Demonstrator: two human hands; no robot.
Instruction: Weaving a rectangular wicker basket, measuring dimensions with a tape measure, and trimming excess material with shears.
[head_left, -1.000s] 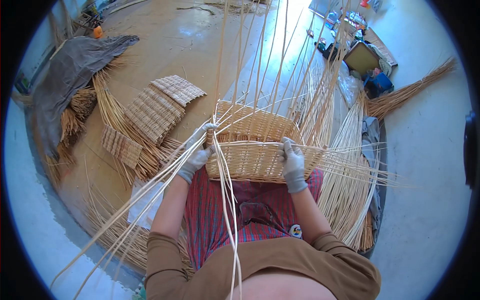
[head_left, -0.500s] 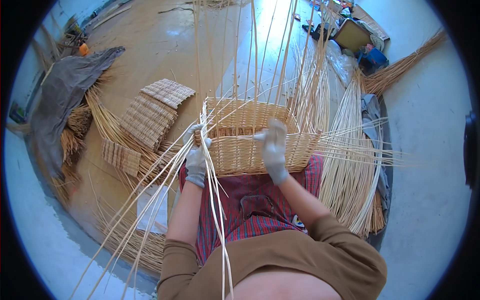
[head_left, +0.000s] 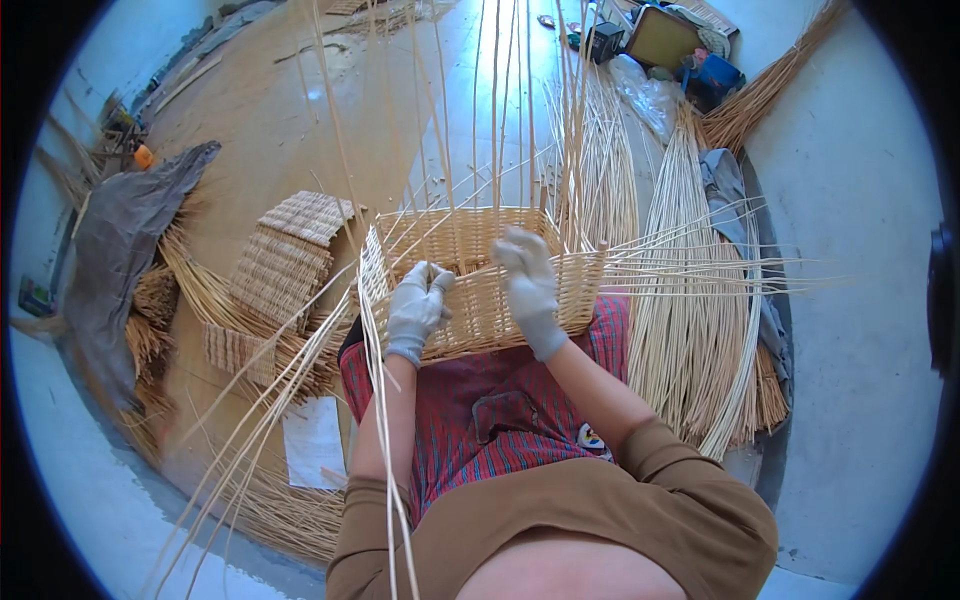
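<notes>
A rectangular woven wicker basket (head_left: pixel 470 320) rests across my lap, tilted a little. Long thin rods (head_left: pixel 497 110) stand up from its walls. My left hand (head_left: pixel 420 305), in a pale work glove with a grey cuff, is closed at the near rim, thumb and fingers pinched together there. At the right part of the same rim is my gloved right hand (head_left: pixel 528 285), its fingers raised and loosely bent, slightly blurred. Nothing shows in its grasp. A bunch of pale wicker strands (head_left: pixel 375 350) hangs from the basket's left corner past my left forearm.
Pale rods jut out from the basket's right end over a big spread of peeled wicker (head_left: pixel 680 330). Woven panels (head_left: pixel 285 250) lie on the floor at left, beside a grey cloth (head_left: pixel 125 250). Blue bin (head_left: pixel 715 75) and clutter stand at the far right.
My left hand has let go of the strands at the left corner and moved right along the near rim. My right hand's fingers have bent inward. The view has shifted slightly.
</notes>
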